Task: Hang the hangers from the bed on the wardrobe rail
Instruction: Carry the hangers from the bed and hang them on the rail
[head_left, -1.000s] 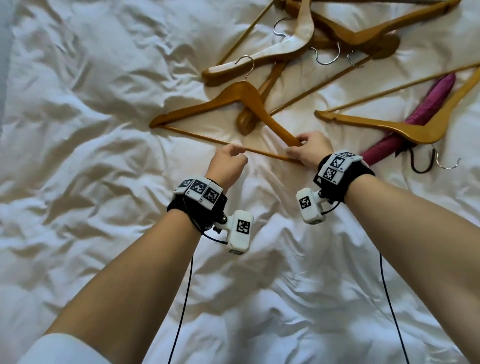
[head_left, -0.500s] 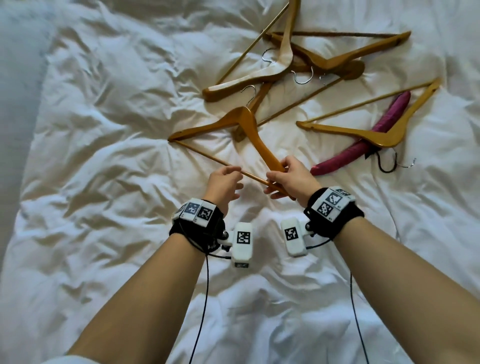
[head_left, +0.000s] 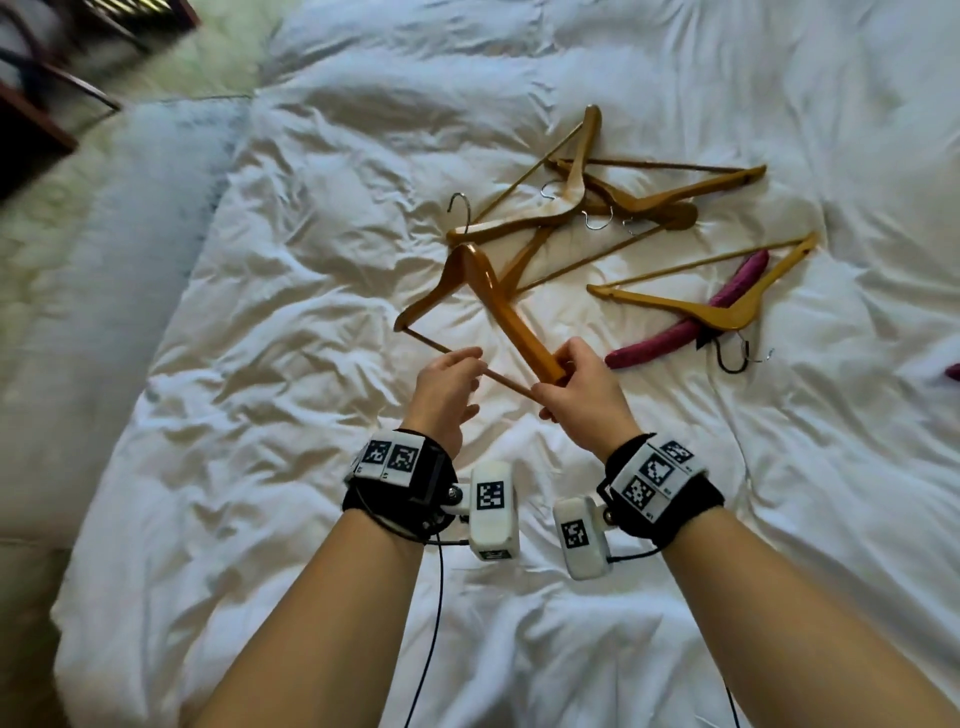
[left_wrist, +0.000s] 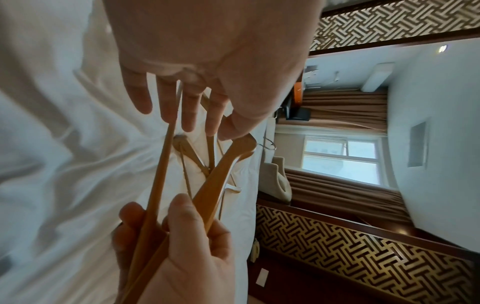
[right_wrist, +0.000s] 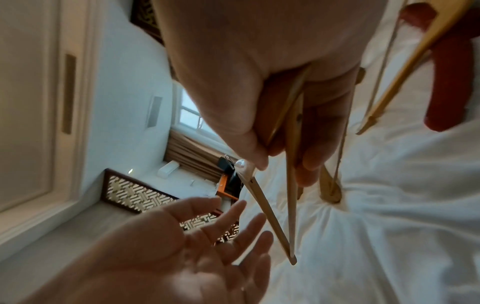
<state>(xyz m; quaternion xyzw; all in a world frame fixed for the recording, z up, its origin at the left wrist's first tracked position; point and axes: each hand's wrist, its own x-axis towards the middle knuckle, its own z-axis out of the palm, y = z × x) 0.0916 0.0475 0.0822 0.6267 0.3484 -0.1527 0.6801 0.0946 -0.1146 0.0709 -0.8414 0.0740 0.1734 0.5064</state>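
Lifted now, the nearest wooden hanger (head_left: 498, 306): a second ago flat on the bed (head_left: 311, 467), at this moment tilted up with only its far shoulder near the sheet. Clamped at its near end by the right hand (head_left: 576, 395), fingers and thumb curled round the joint of arm and bar. Released by the left hand (head_left: 447, 389), half a second ago closed on the bar, now spread with fingers straight just beside that bar; contact with it impossible to tell. Reads as pickup done and carrying to the wardrobe rail next, with no rail in view. Count: five wooden hangers in all. One in the grip, three crossed in a pile (head_left: 587, 208) just beyond the held hanger's hook, one alone (head_left: 717, 314) to the right of the held hanger. One maroon padded hanger (head_left: 675, 332) under that lone one. Farther right of the held hanger, a maroon scrap (head_left: 954, 371) at the frame edge, too cut off to name.
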